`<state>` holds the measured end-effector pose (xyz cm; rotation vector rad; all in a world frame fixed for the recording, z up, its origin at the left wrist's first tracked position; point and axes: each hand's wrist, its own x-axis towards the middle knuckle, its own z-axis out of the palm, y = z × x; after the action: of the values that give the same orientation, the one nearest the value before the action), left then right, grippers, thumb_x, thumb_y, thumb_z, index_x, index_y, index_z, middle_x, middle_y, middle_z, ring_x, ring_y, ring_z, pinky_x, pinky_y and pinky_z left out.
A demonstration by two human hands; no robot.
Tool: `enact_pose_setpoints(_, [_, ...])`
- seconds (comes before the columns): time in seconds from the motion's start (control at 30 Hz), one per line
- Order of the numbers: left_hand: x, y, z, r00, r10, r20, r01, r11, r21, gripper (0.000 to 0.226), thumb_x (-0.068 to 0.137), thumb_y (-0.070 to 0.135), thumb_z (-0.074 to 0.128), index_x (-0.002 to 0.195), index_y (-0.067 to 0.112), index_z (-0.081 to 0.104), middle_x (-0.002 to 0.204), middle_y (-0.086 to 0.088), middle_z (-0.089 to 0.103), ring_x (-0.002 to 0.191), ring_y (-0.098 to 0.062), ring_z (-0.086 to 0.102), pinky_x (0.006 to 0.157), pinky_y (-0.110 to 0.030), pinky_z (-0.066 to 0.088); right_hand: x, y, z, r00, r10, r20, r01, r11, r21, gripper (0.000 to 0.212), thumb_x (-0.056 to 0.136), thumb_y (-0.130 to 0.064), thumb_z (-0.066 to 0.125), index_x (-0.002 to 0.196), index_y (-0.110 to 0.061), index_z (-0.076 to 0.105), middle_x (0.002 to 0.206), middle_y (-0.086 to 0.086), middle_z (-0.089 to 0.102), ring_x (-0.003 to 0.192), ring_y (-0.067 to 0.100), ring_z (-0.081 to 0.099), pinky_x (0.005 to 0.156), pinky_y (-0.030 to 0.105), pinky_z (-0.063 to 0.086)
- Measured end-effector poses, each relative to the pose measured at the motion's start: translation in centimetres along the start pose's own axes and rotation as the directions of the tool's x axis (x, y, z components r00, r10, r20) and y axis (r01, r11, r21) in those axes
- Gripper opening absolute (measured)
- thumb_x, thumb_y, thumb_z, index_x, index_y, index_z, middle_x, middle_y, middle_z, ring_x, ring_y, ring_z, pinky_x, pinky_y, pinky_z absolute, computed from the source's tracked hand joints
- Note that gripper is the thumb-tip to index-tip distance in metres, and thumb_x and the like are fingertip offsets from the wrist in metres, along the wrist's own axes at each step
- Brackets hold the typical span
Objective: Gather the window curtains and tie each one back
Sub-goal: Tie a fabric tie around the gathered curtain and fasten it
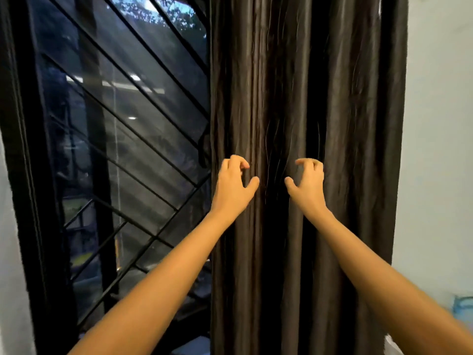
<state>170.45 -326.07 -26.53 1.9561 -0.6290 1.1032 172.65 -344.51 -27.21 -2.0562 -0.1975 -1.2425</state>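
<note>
Curtain point(307, 85) hangs in close folds right of the window point(158, 139), beside the wall point(440, 124). We note left hand point(235, 185) and right hand point(305, 183) side by side on its front, fingers hooked, thumbs spread; whether they catch fabric we cannot tell. A diagonal grille point(176, 210) crosses the glass. A blue object point(463, 307) at lower right is blurred and cut off.

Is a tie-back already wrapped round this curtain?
No, the curtain hangs in straight loose folds with no band round it, left hand and right hand both at its front.
</note>
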Motion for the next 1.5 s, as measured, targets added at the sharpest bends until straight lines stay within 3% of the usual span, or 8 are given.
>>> enact_pose_setpoints(0.27, [10.5, 1.2, 1.9, 0.982, 0.053, -0.18, -0.006, 0.967, 0.254, 0.074, 0.075, 0.039, 0.071, 0.129, 0.024, 0.023, 0.137, -0.015, 0.026, 0.115, -0.038, 0.041, 0.087, -0.043, 0.046, 10.1, 0.4, 0.1, 0.998, -0.007, -0.069, 0.007, 1.0, -0.004, 0.078, 0.081, -0.022, 0.071, 0.14, -0.002, 0.025, 0.144, 0.015, 0.028, 0.133, 0.029, 0.031, 0.11, 0.037, 0.031])
enact_pose_setpoints(0.57, [15.1, -2.5, 1.5, 0.977, 0.214, -0.003, -0.169, 0.78, 0.602, 0.079, 0.086, -0.011, 0.04, 0.148, 0.03, 0.013, 0.146, -0.027, 0.018, 0.081, -0.034, 0.059, 0.067, -0.041, 0.052, 19.1, -0.3, -0.2, 0.994, 0.098, -0.05, -0.095, 0.994, 0.061, 0.096, 0.08, -0.026, 0.075, 0.148, -0.012, 0.008, 0.147, 0.019, 0.032, 0.134, 0.033, 0.036, 0.108, 0.046, 0.036])
enact_pose_setpoints(0.73, [16.4, -4.2, -0.4, 0.986, 0.151, -0.074, -0.096, 0.866, 0.492, 0.036, 0.098, 0.012, 0.042, 0.133, 0.01, 0.038, 0.138, -0.022, 0.031, 0.088, -0.039, 0.058, 0.068, -0.039, 0.042, 20.3, -3.0, 1.6, 0.997, 0.069, 0.03, -0.069, 0.998, 0.008, 0.049, 0.083, -0.01, 0.069, 0.125, 0.001, 0.049, 0.121, 0.021, 0.058, 0.106, 0.031, 0.06, 0.086, 0.038, 0.053])
enact_pose_setpoints(0.9, [18.1, -4.9, -3.5, 0.988, -0.071, -0.137, 0.106, 0.958, 0.265, 0.05, 0.098, 0.047, 0.033, 0.123, 0.007, 0.051, 0.13, -0.021, 0.041, 0.109, -0.04, 0.05, 0.088, -0.04, 0.038, 19.2, -11.5, 5.8, 0.962, -0.27, 0.037, 0.262, 0.954, 0.145, 0.015, 0.076, -0.012, 0.07, 0.083, 0.0, 0.063, 0.082, 0.011, 0.068, 0.083, 0.022, 0.063, 0.07, 0.032, 0.045])
enact_pose_setpoints(1.1, [17.5, -5.0, -6.4, 0.899, -0.294, -0.324, 0.231, 0.948, -0.22, 0.063, 0.102, 0.044, 0.01, 0.132, 0.006, 0.051, 0.131, -0.029, 0.05, 0.122, -0.04, 0.045, 0.097, -0.04, 0.035, 16.9, -21.5, 7.6, 0.82, -0.559, 0.123, 0.507, 0.808, 0.3, 0.037, 0.078, -0.007, 0.068, 0.061, -0.024, 0.04, 0.061, -0.008, 0.041, 0.062, 0.012, 0.042, 0.053, 0.015, 0.033])
enact_pose_setpoints(1.23, [16.3, -4.8, -6.7, 0.912, -0.181, -0.368, 0.177, 0.983, -0.045, 0.065, 0.1, 0.047, 0.014, 0.103, 0.001, 0.06, 0.113, -0.031, 0.056, 0.108, -0.037, 0.05, 0.08, -0.033, 0.031, 18.1, -20.8, 7.1, 0.808, -0.575, 0.129, 0.545, 0.812, 0.211, 0.046, 0.078, -0.016, 0.071, 0.056, -0.026, 0.032, 0.056, -0.011, 0.036, 0.057, 0.012, 0.042, 0.051, 0.014, 0.031])
enact_pose_setpoints(1.37, [17.2, -5.0, -5.4, 0.956, -0.069, -0.284, 0.129, 0.971, 0.199, 0.071, 0.084, 0.068, 0.023, 0.096, 0.009, 0.06, 0.103, -0.019, 0.06, 0.105, -0.036, 0.054, 0.079, -0.036, 0.036, 19.7, -17.4, 6.9, 0.85, -0.46, -0.258, 0.425, 0.887, -0.184, 0.039, 0.084, -0.053, 0.058, 0.08, -0.015, 0.064, 0.113, 0.01, 0.055, 0.105, 0.033, 0.046, 0.083, 0.04, 0.039])
enact_pose_setpoints(1.5, [18.8, -3.7, -3.2, 0.952, -0.187, -0.242, 0.244, 0.942, 0.232, 0.084, 0.076, 0.077, 0.038, 0.125, 0.011, 0.052, 0.127, -0.018, 0.049, 0.119, -0.032, 0.047, 0.097, -0.037, 0.036, 23.3, -12.7, 4.3, 0.876, -0.28, -0.392, 0.174, 0.943, -0.283, 0.041, 0.085, -0.055, 0.054, 0.104, -0.022, 0.068, 0.155, 0.014, 0.015, 0.139, 0.042, 0.014, 0.109, 0.052, 0.019])
